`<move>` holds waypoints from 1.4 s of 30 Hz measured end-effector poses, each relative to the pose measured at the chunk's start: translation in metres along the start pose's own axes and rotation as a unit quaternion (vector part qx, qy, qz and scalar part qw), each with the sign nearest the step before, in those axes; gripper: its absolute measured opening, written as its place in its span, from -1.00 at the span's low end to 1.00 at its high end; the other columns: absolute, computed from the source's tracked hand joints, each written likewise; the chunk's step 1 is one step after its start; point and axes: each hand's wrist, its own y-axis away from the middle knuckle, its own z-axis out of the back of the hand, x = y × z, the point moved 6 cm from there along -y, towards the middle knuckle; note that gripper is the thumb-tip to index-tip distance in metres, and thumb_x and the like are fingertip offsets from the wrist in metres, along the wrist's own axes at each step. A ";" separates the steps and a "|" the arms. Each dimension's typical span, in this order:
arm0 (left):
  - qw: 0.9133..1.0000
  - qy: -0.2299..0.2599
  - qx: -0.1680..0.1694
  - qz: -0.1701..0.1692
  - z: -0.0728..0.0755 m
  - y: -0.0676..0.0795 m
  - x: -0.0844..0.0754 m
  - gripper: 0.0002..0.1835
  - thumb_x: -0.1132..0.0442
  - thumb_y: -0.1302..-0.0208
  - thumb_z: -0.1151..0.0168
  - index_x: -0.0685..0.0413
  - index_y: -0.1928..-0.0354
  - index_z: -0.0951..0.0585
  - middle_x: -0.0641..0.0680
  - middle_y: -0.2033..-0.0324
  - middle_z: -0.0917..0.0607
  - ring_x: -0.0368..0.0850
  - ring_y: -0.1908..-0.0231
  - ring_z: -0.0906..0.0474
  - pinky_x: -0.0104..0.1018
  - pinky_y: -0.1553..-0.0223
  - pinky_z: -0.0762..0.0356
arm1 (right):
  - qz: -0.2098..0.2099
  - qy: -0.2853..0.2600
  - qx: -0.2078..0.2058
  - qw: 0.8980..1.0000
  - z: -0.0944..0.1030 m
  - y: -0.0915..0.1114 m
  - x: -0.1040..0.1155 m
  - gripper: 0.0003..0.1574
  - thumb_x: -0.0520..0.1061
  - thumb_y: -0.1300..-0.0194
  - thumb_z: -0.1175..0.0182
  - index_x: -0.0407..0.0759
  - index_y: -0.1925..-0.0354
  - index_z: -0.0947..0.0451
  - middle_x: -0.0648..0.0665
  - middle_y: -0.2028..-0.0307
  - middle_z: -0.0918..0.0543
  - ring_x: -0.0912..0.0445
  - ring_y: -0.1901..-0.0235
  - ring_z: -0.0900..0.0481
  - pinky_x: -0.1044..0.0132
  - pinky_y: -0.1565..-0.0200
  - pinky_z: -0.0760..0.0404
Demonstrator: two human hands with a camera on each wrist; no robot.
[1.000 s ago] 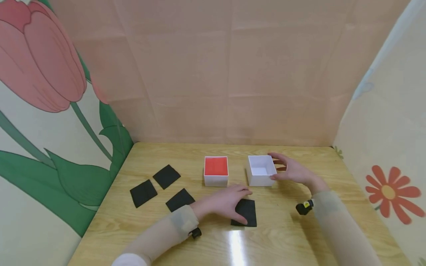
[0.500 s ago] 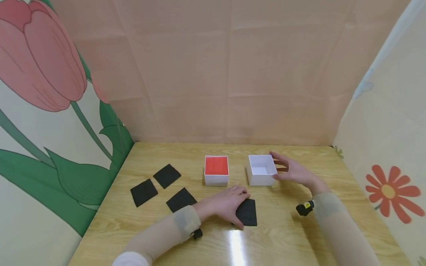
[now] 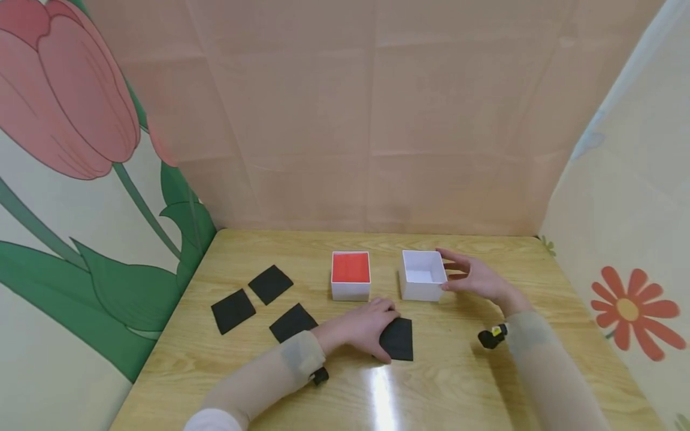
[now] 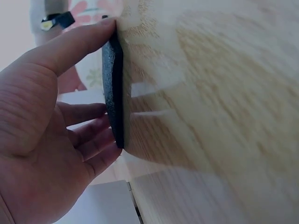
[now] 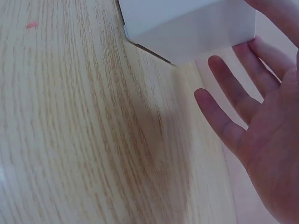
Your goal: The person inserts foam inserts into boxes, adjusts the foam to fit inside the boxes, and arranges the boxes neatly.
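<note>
Black square (image 3: 399,339) sat between the thumb and fingertips of our left hand (image 3: 366,326), gripped by opposite edges, on the near side of the open white box (image 3: 422,292) and a little to its left; we could not tell whether it touched the table (image 3: 447,377). Our right hand (image 3: 477,280) had its fingers spread wide, with thumb and forefinger against that box's right side. By our judgement, too hard a squeeze could have bowed the thin square until it sprang loose, and too light a hold could have let an edge slip. A careless push could also have skewed the box. The square looked dark, grainy and slightly bent; the box was smooth and flat-walled. Left of the white box stood a similar box (image 3: 350,293) holding a flat red piece (image 3: 350,267), and farther left lay three other black squares (image 3: 271,285) on wood-grained tabletop.
</note>
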 end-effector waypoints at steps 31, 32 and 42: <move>0.999 -0.028 -0.025 0.036 0.004 -0.005 -0.001 -0.03 -0.24 0.04 -0.65 0.07 -0.39 -0.55 -0.01 -0.24 -0.50 -0.16 -0.20 -0.38 -0.38 -0.24 -0.41 | 0.007 -0.013 -0.002 1.000 0.001 -0.001 0.003 0.23 0.00 -0.30 -0.57 0.16 -0.72 -0.11 -0.18 -0.66 -0.16 -0.34 -0.49 -0.33 -0.23 -0.38 -0.46; 0.999 -0.017 -0.025 0.038 0.004 -0.005 0.000 -0.03 -0.24 0.02 -0.65 0.07 -0.40 -0.55 -0.01 -0.24 -0.50 -0.16 -0.19 -0.37 -0.38 -0.23 -0.42 | 0.010 -0.012 -0.001 1.000 0.001 -0.001 0.003 0.22 -0.02 -0.31 -0.56 0.13 -0.72 -0.10 -0.20 -0.66 -0.16 -0.35 -0.49 -0.33 -0.21 -0.37 -0.47; 0.995 0.063 -0.072 0.011 0.029 -0.001 -0.004 0.01 -0.16 -0.03 -0.64 0.14 -0.49 -0.48 -0.02 -0.29 -0.48 -0.18 -0.24 -0.36 -0.45 -0.20 -0.43 | 0.007 -0.020 0.000 1.000 -0.003 0.002 0.002 0.23 -0.02 -0.27 -0.59 0.14 -0.70 -0.13 -0.21 -0.64 -0.21 -0.35 -0.49 -0.33 -0.23 -0.39 -0.44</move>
